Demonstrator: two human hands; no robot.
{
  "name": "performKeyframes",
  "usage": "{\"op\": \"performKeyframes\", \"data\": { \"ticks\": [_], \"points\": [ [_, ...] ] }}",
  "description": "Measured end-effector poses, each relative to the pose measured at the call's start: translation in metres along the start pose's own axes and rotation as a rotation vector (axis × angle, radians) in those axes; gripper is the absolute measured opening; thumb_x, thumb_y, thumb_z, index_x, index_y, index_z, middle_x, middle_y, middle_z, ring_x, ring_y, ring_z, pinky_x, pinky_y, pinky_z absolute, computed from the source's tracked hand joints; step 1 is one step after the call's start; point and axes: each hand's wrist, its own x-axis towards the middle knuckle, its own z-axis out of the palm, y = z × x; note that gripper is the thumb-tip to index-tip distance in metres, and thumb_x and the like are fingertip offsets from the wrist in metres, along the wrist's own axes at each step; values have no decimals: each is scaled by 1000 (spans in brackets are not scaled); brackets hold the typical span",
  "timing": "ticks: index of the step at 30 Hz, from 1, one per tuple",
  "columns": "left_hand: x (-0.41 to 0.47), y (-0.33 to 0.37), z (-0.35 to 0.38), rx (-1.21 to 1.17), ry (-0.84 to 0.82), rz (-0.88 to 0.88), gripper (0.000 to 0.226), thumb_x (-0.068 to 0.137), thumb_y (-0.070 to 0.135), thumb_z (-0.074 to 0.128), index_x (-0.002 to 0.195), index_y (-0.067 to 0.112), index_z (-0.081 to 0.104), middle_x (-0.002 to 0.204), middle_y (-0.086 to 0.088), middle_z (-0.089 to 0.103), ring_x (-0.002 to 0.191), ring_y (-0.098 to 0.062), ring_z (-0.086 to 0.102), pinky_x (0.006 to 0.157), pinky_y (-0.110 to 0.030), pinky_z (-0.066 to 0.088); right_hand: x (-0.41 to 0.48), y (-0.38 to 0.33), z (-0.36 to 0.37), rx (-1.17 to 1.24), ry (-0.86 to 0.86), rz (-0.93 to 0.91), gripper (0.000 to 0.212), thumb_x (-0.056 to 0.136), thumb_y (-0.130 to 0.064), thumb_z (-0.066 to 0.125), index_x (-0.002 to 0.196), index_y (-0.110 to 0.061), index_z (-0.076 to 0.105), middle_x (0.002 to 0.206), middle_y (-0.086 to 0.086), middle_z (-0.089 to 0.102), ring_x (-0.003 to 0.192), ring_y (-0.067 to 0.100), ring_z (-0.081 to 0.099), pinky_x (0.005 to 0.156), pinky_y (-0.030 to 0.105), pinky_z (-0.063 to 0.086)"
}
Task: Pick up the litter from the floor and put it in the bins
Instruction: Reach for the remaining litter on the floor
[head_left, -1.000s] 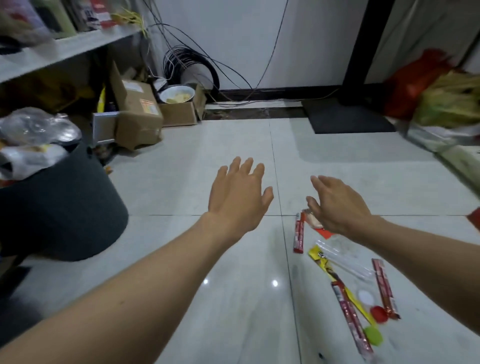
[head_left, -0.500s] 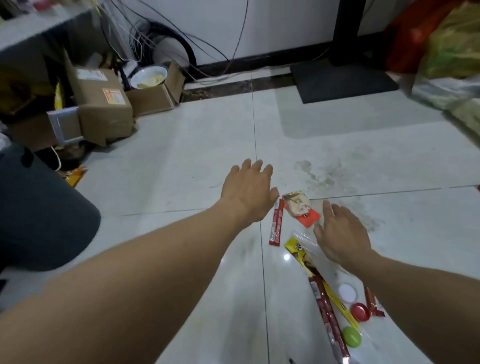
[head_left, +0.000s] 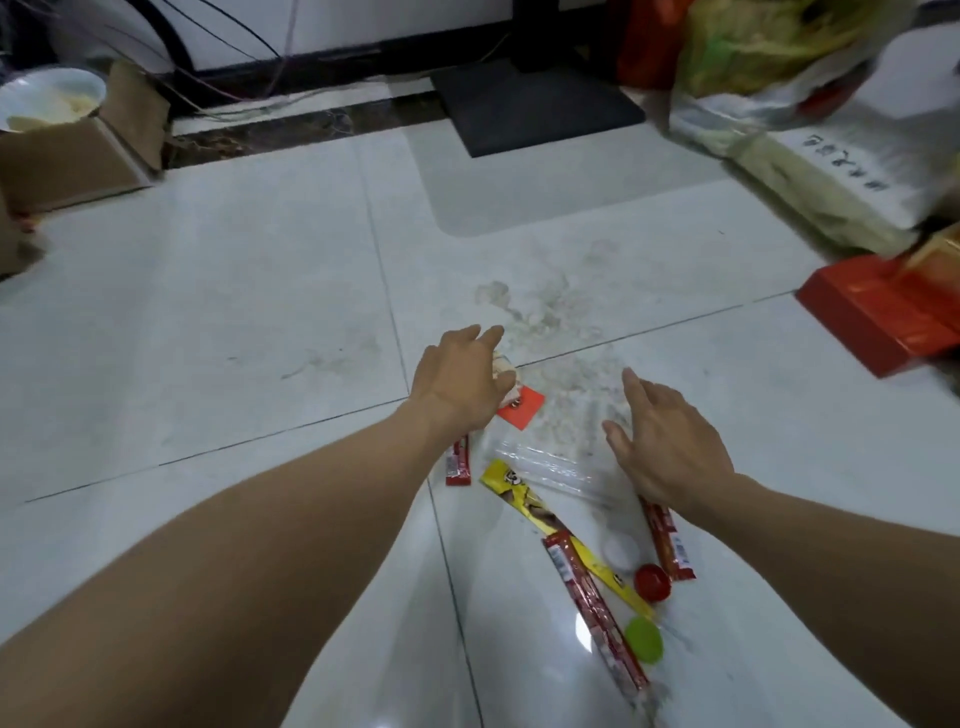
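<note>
**Operator:** What lies nearest me?

**Instructor:** Nearest you on the tiled floor (head_left: 208, 322) are a green cap (head_left: 643, 640), a red cap (head_left: 652, 582) and a white cap (head_left: 621, 550). They sit beside a long red wrapper (head_left: 592, 608), which overlaps a yellow wrapper (head_left: 540, 512). All lie flat and loose, so you can probably lift each one separately.

**Operator:** And my hands?

**Instructor:** Your right hand (head_left: 670, 447) hovers over the clear plastic sleeve (head_left: 550, 467), fingers spread and holding nothing. A second red wrapper (head_left: 667, 540) shows on the near side of its wrist. Your left hand (head_left: 457, 387) is farther out, palm down, with its fingers extended and slightly bent. It is over a small pale packet (head_left: 506, 371) that lies on a red-orange card (head_left: 522, 408). A short red wrapper (head_left: 458, 462) lies by that wrist. You cannot tell whether the fingertips touch the packet. The posture reads as a reach, and nothing is lifted yet.

**Operator:** Where does the litter go?

**Instructor:** No bin is in view. Beyond the litter are a red box (head_left: 878, 317) on the right, a black base plate (head_left: 535, 109) by the wall, and a cardboard box (head_left: 67, 156) on the far left. Treat these as stored goods. The sleeve is thin and lies flat, so expect to pinch it by an edge.
</note>
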Motion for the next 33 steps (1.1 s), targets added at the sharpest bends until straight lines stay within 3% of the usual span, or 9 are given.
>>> {"op": "performKeyframes", "data": {
  "ticks": [7, 12, 21, 26, 29, 33],
  "points": [
    [34, -20, 38, -149, -81, -64, 69, 87, 44, 64, 147, 25, 35, 141, -9, 47, 131, -29, 40, 103, -42, 39, 7, -16, 20, 97, -11, 53, 66, 100, -40, 38, 153, -11, 12, 151, 11, 34, 139, 26, 29, 107, 36, 34],
    [46, -35, 60, -161, -130, -89, 75, 79, 46, 72, 144, 30, 37, 134, -6, 51, 124, -28, 46, 99, -42, 41, 16, -27, 34, 69, -54, -17, 64, 100, -40, 37, 153, -11, 16, 155, 9, 29, 143, 24, 24, 112, 33, 28],
    [50, -34, 67, -113, -57, -111, 81, 69, 53, 79, 139, 41, 42, 129, -8, 46, 125, -28, 35, 102, -40, 31, 30, -24, 40, 102, -52, -34, 63, 98, -35, 44, 151, -10, 22, 154, 8, 30, 142, 24, 23, 113, 33, 26],
    [45, -34, 69, -298, 12, -49, 72, 72, 34, 83, 135, 30, 50, 115, -10, 51, 111, -28, 49, 94, -33, 39, 26, -18, 38, 134, -72, -14, 64, 98, -36, 45, 152, -11, 21, 156, 8, 27, 145, 23, 20, 115, 33, 23],
    [40, -29, 63, -381, 25, -3, 67, 74, 20, 82, 133, 24, 53, 111, -7, 52, 108, -25, 51, 85, -22, 34, 24, -18, 35, 289, -63, 40, 61, 98, -36, 48, 150, -12, 28, 153, 8, 35, 141, 24, 30, 113, 34, 27],
    [29, -12, 46, -441, 36, 66, 68, 70, 12, 83, 132, 20, 56, 108, -1, 50, 105, -16, 49, 84, -15, 32, 26, -22, 22, 754, -26, 226, 56, 92, -36, 63, 141, -15, 46, 136, 4, 55, 124, 19, 52, 106, 32, 40]
  ]
}}
